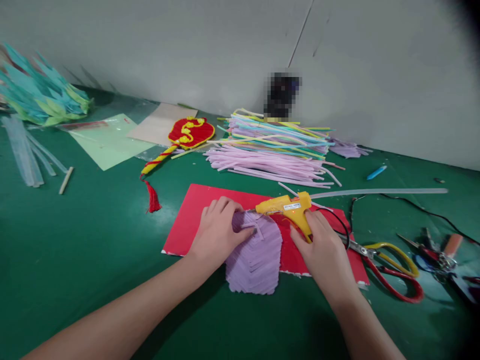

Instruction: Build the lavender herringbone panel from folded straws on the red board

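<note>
A yellow hot glue gun (279, 206) is gripped by its handle in my right hand (327, 247), its nozzle pointing left at the upper edge of a lilac panel of pipe cleaners (253, 270). The panel is made of rows in a V pattern and overlaps the front edge of a red board (187, 215). My left hand (217, 227) pinches the panel's upper left, its thumb lying across the front. A short bent lilac pipe cleaner (259, 230) lies on the panel by that thumb. From the gun's back, a long clear glue stick (382, 192) sticks out to the right.
Red-and-yellow-handled scissors (397, 272) lie on the board's right edge, near smaller tools (437, 255) and a black cord (412, 202). Behind are bundled pipe cleaners (270, 160), a red-and-yellow fan (191, 132), paper sheets (112, 142) and a blue pen-like item (376, 172).
</note>
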A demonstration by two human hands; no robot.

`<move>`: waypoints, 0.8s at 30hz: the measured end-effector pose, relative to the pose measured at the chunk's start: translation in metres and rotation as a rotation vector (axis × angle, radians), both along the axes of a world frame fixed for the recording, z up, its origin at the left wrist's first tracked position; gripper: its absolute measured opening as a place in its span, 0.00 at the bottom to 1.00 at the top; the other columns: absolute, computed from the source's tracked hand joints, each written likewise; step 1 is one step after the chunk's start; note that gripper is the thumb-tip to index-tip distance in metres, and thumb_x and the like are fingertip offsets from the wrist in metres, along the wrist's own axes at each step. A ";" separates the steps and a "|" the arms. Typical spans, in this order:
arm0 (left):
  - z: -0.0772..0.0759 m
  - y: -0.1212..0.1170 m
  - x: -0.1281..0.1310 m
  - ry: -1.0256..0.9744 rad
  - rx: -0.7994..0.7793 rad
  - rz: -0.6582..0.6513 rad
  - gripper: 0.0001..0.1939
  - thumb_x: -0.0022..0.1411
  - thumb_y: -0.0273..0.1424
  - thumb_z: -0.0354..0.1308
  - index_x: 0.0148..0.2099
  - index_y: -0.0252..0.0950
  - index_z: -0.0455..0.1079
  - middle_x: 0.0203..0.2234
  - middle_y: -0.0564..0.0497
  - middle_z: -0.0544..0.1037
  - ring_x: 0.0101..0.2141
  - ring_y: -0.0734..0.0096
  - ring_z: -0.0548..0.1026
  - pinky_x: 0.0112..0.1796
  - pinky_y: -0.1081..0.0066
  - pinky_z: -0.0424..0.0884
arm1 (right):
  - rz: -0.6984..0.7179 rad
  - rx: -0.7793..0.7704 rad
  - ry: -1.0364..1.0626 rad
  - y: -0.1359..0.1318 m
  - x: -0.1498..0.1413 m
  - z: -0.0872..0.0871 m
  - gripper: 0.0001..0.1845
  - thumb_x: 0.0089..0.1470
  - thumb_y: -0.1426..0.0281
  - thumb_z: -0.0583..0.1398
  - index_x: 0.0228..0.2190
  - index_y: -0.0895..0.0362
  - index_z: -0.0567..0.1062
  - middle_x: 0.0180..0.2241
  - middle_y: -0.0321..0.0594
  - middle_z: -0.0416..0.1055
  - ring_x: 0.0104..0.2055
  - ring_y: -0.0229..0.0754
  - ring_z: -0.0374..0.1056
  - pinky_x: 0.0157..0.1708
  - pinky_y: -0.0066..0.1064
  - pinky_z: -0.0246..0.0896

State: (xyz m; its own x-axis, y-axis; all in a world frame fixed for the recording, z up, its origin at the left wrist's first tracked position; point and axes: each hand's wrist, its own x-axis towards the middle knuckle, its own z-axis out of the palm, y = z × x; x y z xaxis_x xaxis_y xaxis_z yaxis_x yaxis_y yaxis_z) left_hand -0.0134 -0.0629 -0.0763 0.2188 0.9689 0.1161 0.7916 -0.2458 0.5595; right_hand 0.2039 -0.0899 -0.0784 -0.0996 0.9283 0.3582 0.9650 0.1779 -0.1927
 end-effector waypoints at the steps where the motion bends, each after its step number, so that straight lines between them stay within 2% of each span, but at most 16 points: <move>1: 0.000 0.000 0.000 0.001 0.002 -0.002 0.16 0.51 0.39 0.63 0.39 0.39 0.64 0.38 0.52 0.69 0.41 0.62 0.66 0.40 0.61 0.60 | 0.004 0.002 0.002 0.000 0.000 0.000 0.17 0.55 0.64 0.50 0.43 0.60 0.66 0.38 0.50 0.69 0.37 0.48 0.67 0.32 0.38 0.64; 15: 0.000 0.000 -0.001 0.014 0.003 -0.004 0.16 0.51 0.39 0.63 0.40 0.39 0.64 0.38 0.53 0.69 0.41 0.62 0.65 0.39 0.62 0.60 | 0.027 -0.006 0.032 -0.001 0.003 0.000 0.16 0.55 0.65 0.51 0.42 0.59 0.67 0.37 0.49 0.69 0.38 0.48 0.67 0.34 0.38 0.64; 24: 0.000 0.000 -0.001 0.005 -0.001 -0.009 0.16 0.51 0.39 0.62 0.40 0.39 0.64 0.38 0.52 0.69 0.41 0.62 0.65 0.39 0.61 0.60 | 0.018 -0.026 0.042 -0.002 0.001 0.001 0.17 0.55 0.65 0.50 0.44 0.60 0.66 0.40 0.52 0.69 0.42 0.51 0.66 0.38 0.41 0.64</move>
